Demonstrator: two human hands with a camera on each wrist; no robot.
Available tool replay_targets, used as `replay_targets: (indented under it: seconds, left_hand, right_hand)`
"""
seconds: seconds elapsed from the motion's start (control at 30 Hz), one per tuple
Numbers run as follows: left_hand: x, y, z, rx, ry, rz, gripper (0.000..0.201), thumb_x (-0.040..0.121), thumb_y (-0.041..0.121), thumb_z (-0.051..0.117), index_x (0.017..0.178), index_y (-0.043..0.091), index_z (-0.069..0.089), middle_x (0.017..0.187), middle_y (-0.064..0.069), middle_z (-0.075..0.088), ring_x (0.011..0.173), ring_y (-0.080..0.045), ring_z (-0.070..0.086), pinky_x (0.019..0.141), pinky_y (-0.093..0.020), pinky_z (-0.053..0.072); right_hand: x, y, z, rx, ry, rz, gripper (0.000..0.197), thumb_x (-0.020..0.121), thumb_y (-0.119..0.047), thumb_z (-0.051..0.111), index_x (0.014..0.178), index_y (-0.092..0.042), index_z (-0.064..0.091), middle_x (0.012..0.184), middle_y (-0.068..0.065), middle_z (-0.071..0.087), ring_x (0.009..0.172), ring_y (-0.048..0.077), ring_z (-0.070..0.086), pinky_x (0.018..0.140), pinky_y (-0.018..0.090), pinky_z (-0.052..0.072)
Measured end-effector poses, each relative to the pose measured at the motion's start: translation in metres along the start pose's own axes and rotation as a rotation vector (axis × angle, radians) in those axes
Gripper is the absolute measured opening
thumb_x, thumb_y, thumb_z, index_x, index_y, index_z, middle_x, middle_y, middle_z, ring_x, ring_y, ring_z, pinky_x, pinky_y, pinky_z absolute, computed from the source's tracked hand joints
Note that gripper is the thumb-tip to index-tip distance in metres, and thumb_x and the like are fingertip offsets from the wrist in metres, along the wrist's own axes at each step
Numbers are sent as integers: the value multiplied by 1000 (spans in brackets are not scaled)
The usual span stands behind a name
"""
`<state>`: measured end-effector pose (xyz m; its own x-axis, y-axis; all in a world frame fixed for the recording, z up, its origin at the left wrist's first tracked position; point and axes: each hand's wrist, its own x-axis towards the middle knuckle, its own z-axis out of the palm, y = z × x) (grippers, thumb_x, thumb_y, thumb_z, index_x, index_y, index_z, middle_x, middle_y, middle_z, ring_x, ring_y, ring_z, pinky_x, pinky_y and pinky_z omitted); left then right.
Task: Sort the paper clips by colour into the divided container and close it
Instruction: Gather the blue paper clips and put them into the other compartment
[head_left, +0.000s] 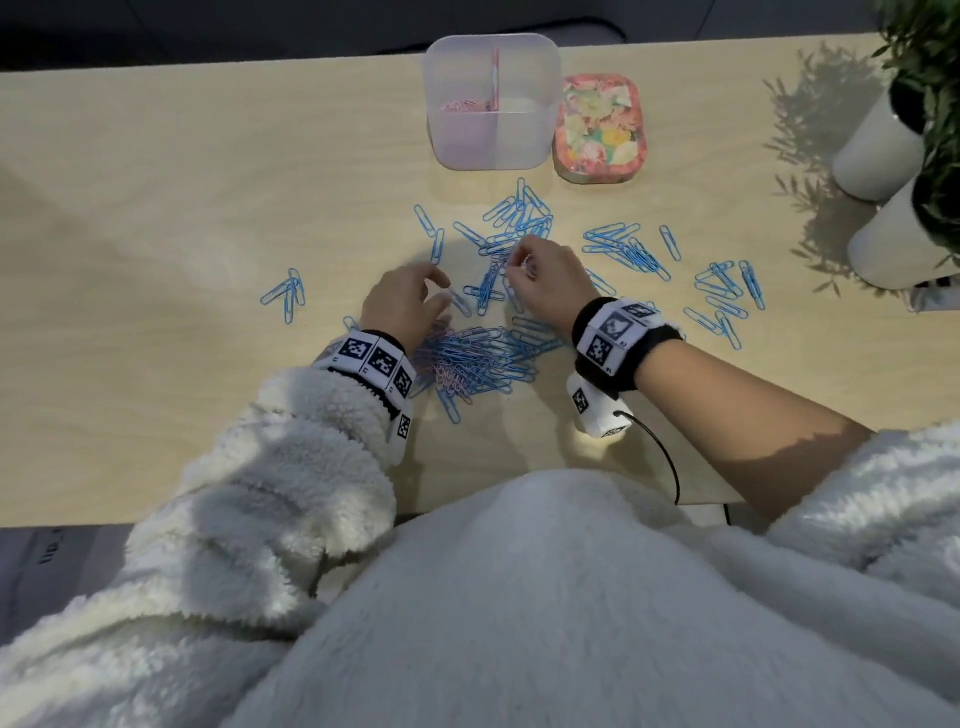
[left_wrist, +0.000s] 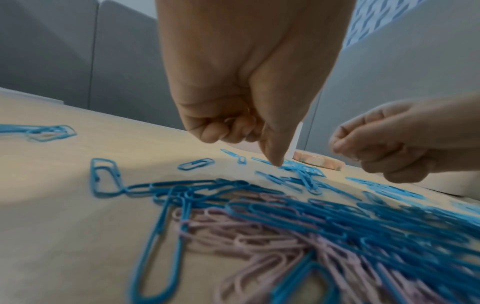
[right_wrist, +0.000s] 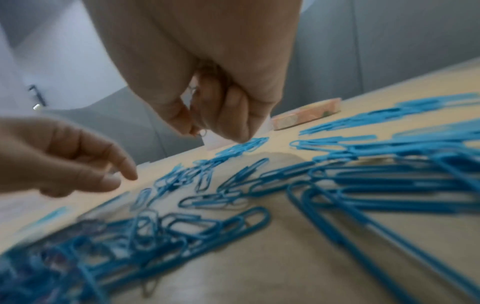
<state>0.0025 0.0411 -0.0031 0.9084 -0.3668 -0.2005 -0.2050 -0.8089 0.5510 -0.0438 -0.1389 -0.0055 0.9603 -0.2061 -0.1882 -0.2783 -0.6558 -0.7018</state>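
The translucent divided container (head_left: 467, 143) stands open at the table's far side, with pink clips (head_left: 460, 106) in its back-left compartment. Its floral lid (head_left: 597, 127) lies to its right. Blue paper clips (head_left: 519, 218) are scattered across the table. A mixed pink and blue pile (head_left: 462, 364) lies between my wrists. My right hand (head_left: 517, 267) pinches a pale clip (right_wrist: 202, 131) over the blue scatter. My left hand (head_left: 439, 288) hovers beside it with fingers curled, and a pale wire loop (left_wrist: 228, 120) shows inside them.
Two white pots (head_left: 883, 150) with green plants stand at the table's right edge. More blue clips (head_left: 727, 296) lie to the right and a few (head_left: 288, 296) to the left. My fleecy sleeves and a black cable (head_left: 670, 462) lie along the near edge.
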Motion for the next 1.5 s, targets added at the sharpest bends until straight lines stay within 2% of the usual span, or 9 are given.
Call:
replay_targets:
  seconds: [0.17, 0.4, 0.5, 0.6, 0.73, 0.9, 1.0, 1.23, 1.5]
  left_hand:
    - [-6, 2, 4, 60, -49, 10, 16, 80, 20, 60, 95, 17, 63, 65, 1, 45, 69, -22, 47, 62, -27, 32]
    - [-10, 8, 9, 148, -165, 140, 17, 83, 33, 64, 87, 17, 66, 73, 3, 48, 74, -16, 46, 66, -30, 35]
    - [-14, 11, 14, 194, -206, 128, 19, 82, 33, 65, 87, 15, 65, 80, 1, 53, 79, -18, 50, 70, -30, 38]
    - [-16, 11, 14, 111, -192, 87, 16, 85, 26, 61, 88, 11, 65, 76, 0, 52, 77, -21, 49, 67, -28, 34]
    - [-9, 3, 4, -25, -83, 10, 17, 89, 24, 56, 90, 9, 65, 63, 0, 47, 70, -25, 50, 64, -28, 33]
    - [-2, -6, -8, 47, -2, 16, 17, 87, 23, 58, 100, 15, 64, 70, -2, 47, 71, -23, 49, 63, -28, 32]
    - [-6, 5, -2, 96, -115, 120, 12, 82, 22, 63, 93, 17, 65, 67, 5, 41, 70, -19, 46, 63, -27, 31]
    - [-13, 25, 8, 423, -232, 276, 13, 85, 25, 61, 95, 18, 65, 104, -7, 63, 94, -29, 61, 75, -34, 43]
    - [-12, 16, 12, 289, -297, 160, 13, 90, 19, 48, 93, 10, 57, 96, -7, 61, 90, -27, 57, 75, -38, 45]
  right_hand:
    - [-7, -1, -19, 626, -107, 404, 23, 84, -10, 32, 62, -19, 31, 58, 3, 30, 44, 14, 21, 46, 19, 17]
    - [-16, -9, -25, 822, -308, 412, 22, 83, -14, 41, 63, -17, 48, 51, -3, 43, 38, 10, 37, 42, 18, 19]
    - [-15, -11, -14, 698, -308, 429, 36, 86, -27, 47, 52, -18, 41, 46, -3, 41, 35, 11, 32, 39, 15, 18]
    - [-20, -9, 1, 336, -260, 222, 41, 87, -32, 60, 54, -18, 40, 48, -3, 43, 33, 3, 33, 37, 17, 26]
    - [-25, 5, 5, -18, -257, 12, 16, 79, -21, 69, 69, -17, 56, 58, -12, 44, 53, 1, 41, 58, 25, 31]
    - [-31, 24, -9, -175, -166, 58, 6, 79, -16, 63, 84, -15, 63, 72, -9, 48, 77, 16, 48, 70, 26, 34]
    - [-31, 26, -17, -154, -110, 99, 7, 81, -21, 61, 84, -15, 62, 63, -12, 43, 76, 18, 48, 67, 28, 34]
    - [-3, -9, -40, -8, -224, 169, 19, 87, -13, 49, 83, 3, 60, 80, 11, 55, 66, 21, 48, 59, 28, 36]
    - [84, -72, -81, 568, -235, 438, 35, 91, 1, 18, 73, -12, 45, 58, 3, 39, 46, 11, 41, 39, 17, 24]
